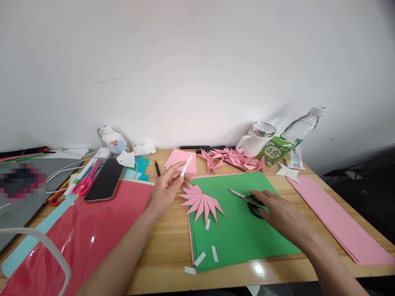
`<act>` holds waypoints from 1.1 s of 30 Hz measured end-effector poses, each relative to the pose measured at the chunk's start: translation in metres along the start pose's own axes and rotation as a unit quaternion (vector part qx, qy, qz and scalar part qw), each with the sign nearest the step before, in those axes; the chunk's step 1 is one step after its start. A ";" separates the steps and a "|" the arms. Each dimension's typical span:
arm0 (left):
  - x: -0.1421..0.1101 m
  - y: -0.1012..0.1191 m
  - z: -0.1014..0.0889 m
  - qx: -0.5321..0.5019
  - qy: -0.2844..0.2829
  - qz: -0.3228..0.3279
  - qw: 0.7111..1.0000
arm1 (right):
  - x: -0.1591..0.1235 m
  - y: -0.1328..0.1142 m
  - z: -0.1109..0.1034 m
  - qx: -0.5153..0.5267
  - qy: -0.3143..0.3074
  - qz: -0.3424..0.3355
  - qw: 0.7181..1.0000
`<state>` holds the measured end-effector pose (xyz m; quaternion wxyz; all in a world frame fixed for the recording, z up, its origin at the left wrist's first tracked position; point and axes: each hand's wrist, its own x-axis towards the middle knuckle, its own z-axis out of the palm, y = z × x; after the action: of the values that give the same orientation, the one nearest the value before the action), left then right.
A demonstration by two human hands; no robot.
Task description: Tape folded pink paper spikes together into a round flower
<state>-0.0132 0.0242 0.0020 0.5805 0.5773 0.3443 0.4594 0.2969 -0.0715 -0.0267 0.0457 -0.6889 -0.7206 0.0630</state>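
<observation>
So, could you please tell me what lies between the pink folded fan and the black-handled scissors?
Only bare green paper, as the head view shows.

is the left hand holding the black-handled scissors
No, the left hand holds a white strip, while the right hand touches the black-handled scissors.

The wooden table (166, 236) carries green sheets (243, 234) at its middle, with a white strip (189, 270) by their near left corner. A red pack (101, 230) lies left, long pink paper (342, 226) right. Toward the back are a bottle (114, 140), a pen (157, 168), pink squares (176, 159), heaped pink points (236, 158), a mug (255, 142) and a green carton (276, 151).
</observation>
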 end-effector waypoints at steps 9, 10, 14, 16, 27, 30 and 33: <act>-0.001 0.004 0.003 -0.072 -0.024 -0.032 0.997 | 0.012 -0.008 -0.006 0.310 0.084 0.015 0.947; -0.001 0.005 0.003 -0.076 -0.025 -0.035 0.996 | 0.014 -0.016 -0.010 0.323 0.071 -0.001 0.944; -0.001 0.007 0.004 -0.075 -0.033 -0.042 0.996 | 0.026 -0.060 -0.028 0.280 0.033 -0.094 0.955; -0.002 0.006 0.003 -0.071 -0.043 -0.047 0.995 | 0.033 -0.081 -0.036 0.243 0.035 -0.105 0.964; -0.005 0.002 0.004 -0.011 -0.101 -0.040 0.994 | 0.048 -0.119 -0.054 0.138 0.023 -0.092 0.986; -0.006 0.002 0.006 -0.010 -0.109 -0.040 0.993 | 0.049 -0.117 -0.055 0.144 0.023 -0.095 0.985; -0.007 0.005 0.008 -0.013 -0.111 -0.050 0.992 | 0.050 -0.116 -0.053 0.143 0.024 -0.098 0.984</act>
<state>-0.0092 0.0147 0.0072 0.6449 0.5995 0.2995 0.3674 0.1878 -0.0255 0.0428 0.1674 -0.6022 -0.7672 0.1440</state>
